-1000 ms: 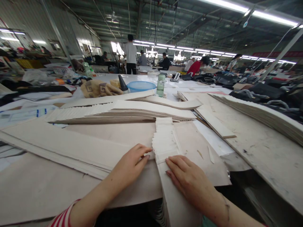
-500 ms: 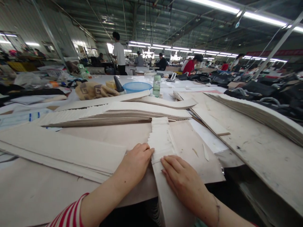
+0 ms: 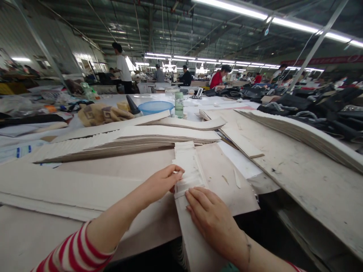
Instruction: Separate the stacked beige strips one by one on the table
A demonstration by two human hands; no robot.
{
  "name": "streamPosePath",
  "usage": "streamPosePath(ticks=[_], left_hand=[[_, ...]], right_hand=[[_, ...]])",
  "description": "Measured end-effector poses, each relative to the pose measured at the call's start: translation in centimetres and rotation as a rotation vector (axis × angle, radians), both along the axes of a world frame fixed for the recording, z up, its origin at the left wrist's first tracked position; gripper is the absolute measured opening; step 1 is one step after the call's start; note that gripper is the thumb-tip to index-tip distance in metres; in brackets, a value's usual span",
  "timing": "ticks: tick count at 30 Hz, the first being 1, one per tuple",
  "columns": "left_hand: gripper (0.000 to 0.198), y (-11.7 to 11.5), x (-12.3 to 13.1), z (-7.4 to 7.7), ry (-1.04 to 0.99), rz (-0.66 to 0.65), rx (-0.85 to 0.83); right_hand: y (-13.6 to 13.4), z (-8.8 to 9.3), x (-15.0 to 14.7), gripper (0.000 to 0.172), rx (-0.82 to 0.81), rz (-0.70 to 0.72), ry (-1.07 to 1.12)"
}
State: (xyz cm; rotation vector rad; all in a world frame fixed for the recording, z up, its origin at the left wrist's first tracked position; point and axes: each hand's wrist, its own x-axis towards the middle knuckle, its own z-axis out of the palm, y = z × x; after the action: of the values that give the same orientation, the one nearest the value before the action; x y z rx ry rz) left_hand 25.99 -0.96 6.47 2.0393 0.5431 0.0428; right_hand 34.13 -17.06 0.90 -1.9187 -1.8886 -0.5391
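Observation:
A fanned stack of off-white fabric-like strips point(image 3: 187, 166) runs toward me, its near end hanging over the table's edge. My right hand point(image 3: 211, 215) lies on top of this stack, fingers stretched out and flat just below a crosswise fold. At the stack's left edge is my left hand point(image 3: 166, 179), its fingers curled and thumb and forefinger drawn together over the upper strips. Whatever is between those fingertips is too small to make out. Under the stack lies a pale beige sheet point(image 3: 218, 172).
A thick stack of strips point(image 3: 136, 138) lies crosswise behind my hands. More flat strips point(image 3: 56, 185) are at the left. To the right sits a large board point(image 3: 297, 170) bearing another stack point(image 3: 309, 132). Farther back are a blue basin point(image 3: 155, 107) and a green bottle point(image 3: 179, 105).
My left hand has lifted slightly and moved up along the stack's left edge, fingers more pinched. My right hand stays flat on the strips. The view has turned a little rightward.

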Motion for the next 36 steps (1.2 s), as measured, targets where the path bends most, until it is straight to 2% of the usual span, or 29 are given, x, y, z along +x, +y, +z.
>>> streamPosePath(ticks=[3, 6, 8, 11, 13, 15, 19, 24, 29, 36], left_hand=[[0.042, 0.2, 0.9, 0.2, 0.039, -0.006, -0.076], [0.05, 0.3, 2.1, 0.1, 0.035, -0.135, -0.091], [0.056, 0.2, 2.7, -0.1, 0.004, -0.208, -0.187], [0.063, -0.1, 3.2, -0.1, -0.025, -0.255, -0.321], [0.064, -0.3, 3.3, 0.1, -0.009, -0.273, -0.323], [0.059, -0.4, 3.6, 0.1, 0.022, -0.274, -0.186], [0.04, -0.5, 4.2, -0.3, 0.06, -0.279, 0.2], [0.032, -1.3, 4.3, -0.7, 0.025, -0.252, 0.51], [0.025, -2.0, 3.8, -0.6, -0.041, -0.27, 0.69], [0.024, -2.1, 3.6, -1.0, -0.043, -0.351, 0.77]], right_hand=[[0.0, -0.2, 0.0, 0.03, 0.035, -0.006, 0.007], [0.0, -0.2, 0.1, 0.029, 0.034, -0.009, 0.02], [-0.1, -0.2, 0.1, 0.029, 0.024, -0.007, 0.026], [-0.2, -0.3, 0.1, 0.029, 0.023, -0.002, 0.03], [-0.2, -0.4, 0.1, 0.028, 0.034, -0.002, 0.034], [-0.2, -0.5, 0.2, 0.029, 0.041, -0.007, 0.046], [-0.2, -0.5, 0.3, 0.031, 0.032, -0.005, 0.067], [-0.3, -0.3, 0.2, 0.03, 0.01, -0.016, 0.113], [-0.3, -0.2, 0.2, 0.024, 0.015, -0.022, 0.172], [-0.5, -0.4, 0.0, 0.019, 0.109, -0.107, 0.254]])
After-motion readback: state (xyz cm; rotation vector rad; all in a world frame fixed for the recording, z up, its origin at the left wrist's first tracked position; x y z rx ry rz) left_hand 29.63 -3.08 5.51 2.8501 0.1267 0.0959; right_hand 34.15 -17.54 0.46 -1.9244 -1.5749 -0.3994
